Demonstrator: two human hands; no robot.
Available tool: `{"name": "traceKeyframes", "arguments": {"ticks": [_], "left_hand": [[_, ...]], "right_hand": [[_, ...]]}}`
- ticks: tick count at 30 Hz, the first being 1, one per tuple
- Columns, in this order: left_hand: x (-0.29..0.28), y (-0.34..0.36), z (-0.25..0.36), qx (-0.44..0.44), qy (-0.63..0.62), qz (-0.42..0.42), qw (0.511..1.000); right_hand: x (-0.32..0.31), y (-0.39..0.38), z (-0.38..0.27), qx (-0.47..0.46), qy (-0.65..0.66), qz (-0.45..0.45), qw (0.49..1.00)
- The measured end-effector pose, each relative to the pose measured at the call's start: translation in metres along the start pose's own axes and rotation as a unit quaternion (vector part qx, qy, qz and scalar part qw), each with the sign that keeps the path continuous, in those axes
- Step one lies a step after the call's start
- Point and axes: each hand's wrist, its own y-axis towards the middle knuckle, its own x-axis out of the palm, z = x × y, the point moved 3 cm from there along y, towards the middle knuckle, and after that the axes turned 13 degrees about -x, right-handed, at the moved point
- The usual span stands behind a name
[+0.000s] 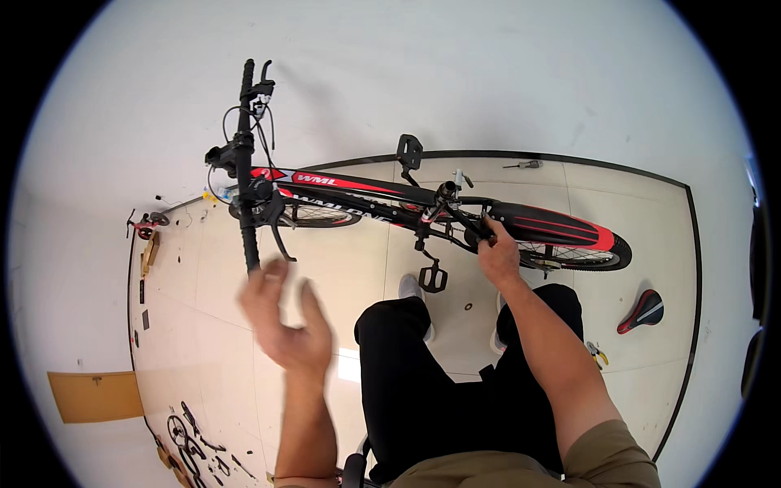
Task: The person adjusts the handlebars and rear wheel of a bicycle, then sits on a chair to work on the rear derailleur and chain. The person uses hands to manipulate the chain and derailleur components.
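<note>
A black and red bicycle (358, 183) stands across in front of me, its handlebar (245, 171) at the left. My left hand (289, 321), blurred by motion, is just below the handlebar's near end, thumb and fingers apart. Whether a fingertip touches the grip I cannot tell. Close above it hangs a brake lever (282, 240). My right hand (499, 256) is closed on the rear frame, beside the black and red mudguard (553, 226); its fingertips are partly hidden. No saddle sits on the seat tube (446, 192). One pedal (433, 277) points toward me, the other (409, 152) away.
On the floor to the right lie a saddle (643, 312) and yellow-handled pliers (596, 355). A small tool (527, 164) rests by the far wall. Loose bike parts (189, 443) are scattered at the lower left, near a wooden door (95, 397). A small red wheeled toy (149, 224) stands far left.
</note>
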Motion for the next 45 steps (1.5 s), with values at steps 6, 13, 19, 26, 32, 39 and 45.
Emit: {"name": "traceKeyframes", "arguments": {"ticks": [6, 13, 19, 26, 32, 39, 45], "left_hand": [[-0.015, 0.036, -0.126, -0.290, 0.170, -0.128, 0.933], [-0.021, 0.054, -0.169, -0.320, 0.158, -0.191, 0.914], [-0.078, 0.082, -0.207, -0.243, 0.230, -0.248, 0.909], [-0.050, 0.070, -0.196, -0.229, 0.216, -0.275, 0.909], [-0.009, 0.079, -0.218, -0.121, 0.166, -0.247, 0.947], [-0.004, 0.060, -0.186, -0.155, 0.209, -0.260, 0.930], [0.008, 0.061, -0.213, -0.164, 0.269, -0.271, 0.909]], "right_hand": [[0.003, -0.004, 0.000, -0.005, 0.020, -0.035, 0.999], [0.005, -0.004, -0.005, -0.056, 0.096, -0.110, 0.988], [-0.044, -0.044, -0.020, -0.048, 0.201, -0.035, 0.978], [-0.233, -0.127, 0.016, -0.017, 0.166, 0.186, 0.968], [-0.319, -0.186, 0.035, 0.218, 0.210, 0.283, 0.910], [-0.346, -0.243, -0.007, 0.237, 0.285, 0.248, 0.895], [-0.362, -0.246, -0.012, 0.231, 0.280, 0.248, 0.898]]}}
